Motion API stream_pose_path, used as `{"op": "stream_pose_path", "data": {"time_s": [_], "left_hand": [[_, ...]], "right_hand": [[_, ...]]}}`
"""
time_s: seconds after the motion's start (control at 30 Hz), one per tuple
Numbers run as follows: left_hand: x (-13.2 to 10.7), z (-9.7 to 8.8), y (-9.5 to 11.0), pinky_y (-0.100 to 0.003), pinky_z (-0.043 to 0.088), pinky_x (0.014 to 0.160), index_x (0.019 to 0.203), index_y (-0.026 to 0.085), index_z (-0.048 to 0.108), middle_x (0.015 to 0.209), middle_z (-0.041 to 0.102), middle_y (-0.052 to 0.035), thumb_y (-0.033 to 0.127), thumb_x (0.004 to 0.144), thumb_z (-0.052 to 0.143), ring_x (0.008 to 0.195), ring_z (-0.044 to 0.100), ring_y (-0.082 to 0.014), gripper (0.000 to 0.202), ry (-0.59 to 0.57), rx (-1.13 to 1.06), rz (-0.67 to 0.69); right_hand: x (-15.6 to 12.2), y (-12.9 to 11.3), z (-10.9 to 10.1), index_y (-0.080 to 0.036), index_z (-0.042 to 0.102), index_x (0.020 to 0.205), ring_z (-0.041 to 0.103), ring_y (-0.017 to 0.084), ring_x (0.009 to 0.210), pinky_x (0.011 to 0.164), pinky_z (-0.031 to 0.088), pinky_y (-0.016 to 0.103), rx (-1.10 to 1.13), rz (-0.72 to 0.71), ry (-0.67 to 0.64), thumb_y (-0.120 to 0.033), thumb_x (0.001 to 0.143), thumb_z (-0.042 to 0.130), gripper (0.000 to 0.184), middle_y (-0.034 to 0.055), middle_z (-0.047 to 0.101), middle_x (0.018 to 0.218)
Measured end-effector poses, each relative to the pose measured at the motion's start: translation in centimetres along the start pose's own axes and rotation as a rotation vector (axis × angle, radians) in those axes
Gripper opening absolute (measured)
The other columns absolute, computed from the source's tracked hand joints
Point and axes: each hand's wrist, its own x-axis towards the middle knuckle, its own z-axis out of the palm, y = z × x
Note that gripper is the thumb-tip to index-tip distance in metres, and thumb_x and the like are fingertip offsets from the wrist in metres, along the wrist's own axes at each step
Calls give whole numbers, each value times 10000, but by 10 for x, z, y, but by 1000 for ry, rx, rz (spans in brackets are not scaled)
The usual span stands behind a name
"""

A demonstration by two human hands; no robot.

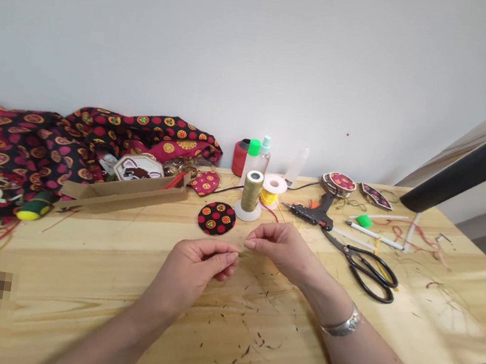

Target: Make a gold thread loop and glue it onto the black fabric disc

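Over the middle of the wooden table, my left hand (204, 264) is closed in a pinch, thumb against forefinger. Close by on its right, my right hand (283, 249) also pinches, its fingertips nearly meeting the left ones. Whatever lies between the fingers is too fine to make out. Just beyond them are a round black patch (216, 219) with red and yellow flowers and a cone of olive thread (251, 194). A spool of yellow cord (272, 193) stands behind the right hand.
Scissors (372, 272) and a hot glue gun (315, 213) lie to the right, near a white pen (375, 235). Left are a cardboard box (128, 193), patterned fabric (141, 131) and a green-yellow object (36, 206). Bottles (251, 159) stand by the wall. Dark scraps (246, 351) litter the tabletop (121, 273).
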Motion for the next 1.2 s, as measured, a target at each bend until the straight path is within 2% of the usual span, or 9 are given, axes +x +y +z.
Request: {"op": "stream_pose_path", "data": {"time_s": [0.23, 0.4, 0.5, 0.9, 1.0, 1.1, 1.2], "left_hand": [[0, -1, -1, -207, 448, 541, 732, 188, 752, 553, 648, 15, 270, 672, 681, 527, 535, -94, 124, -60, 83, -4], [0, -1, 0, -221, 438, 549, 674, 176, 743, 545, 641, 7, 275, 665, 671, 520, 523, -101, 123, -82, 125, -39], [0, -2, -1, -225, 431, 553, 684, 175, 745, 549, 634, 6, 293, 674, 663, 521, 513, -102, 144, -100, 134, -47], [0, -1, -2, -223, 405, 537, 670, 169, 728, 541, 597, 15, 290, 677, 666, 513, 485, -100, 136, -128, 61, -27], [0, 0, -1, -216, 397, 529, 650, 166, 726, 516, 590, 18, 269, 670, 677, 506, 480, -95, 116, -103, 29, -26], [1, 0, -1, -210, 402, 531, 640, 167, 726, 524, 609, 14, 255, 659, 693, 516, 497, -93, 96, -44, -43, -30], [2, -2, -2, -208, 412, 540, 653, 173, 733, 555, 638, 7, 249, 640, 712, 533, 519, -93, 80, 20, -148, -48]], "right_hand": [[-2, 0, 3, -150, 636, 604, 494, 81, 563, 569, 406, 229, 8, -101, -52, -218, 671, 680, 105, -20, 598, 607], [-3, 2, 5, -158, 663, 617, 512, 88, 607, 595, 430, 231, -47, -246, -76, -196, 692, 696, 90, -17, 580, 629], [-2, 4, 6, -179, 685, 629, 512, 93, 630, 607, 434, 236, -64, -320, -86, -234, 690, 720, 89, -18, 560, 648], [-4, 4, 8, -202, 698, 627, 501, 99, 623, 603, 436, 250, 1, -340, -100, -273, 675, 738, 95, -21, 538, 641], [-4, 2, 7, -185, 685, 669, 523, 107, 642, 627, 440, 261, 0, -316, -49, -276, 729, 680, 108, -7, 586, 678], [-4, 1, 4, -185, 675, 750, 544, 122, 707, 683, 439, 279, -59, -308, 93, -250, 787, 604, 103, 10, 626, 751], [-4, 1, 0, -204, 674, 808, 543, 129, 743, 698, 439, 286, -166, -390, 132, -170, 779, 597, 89, 12, 621, 813]]}}
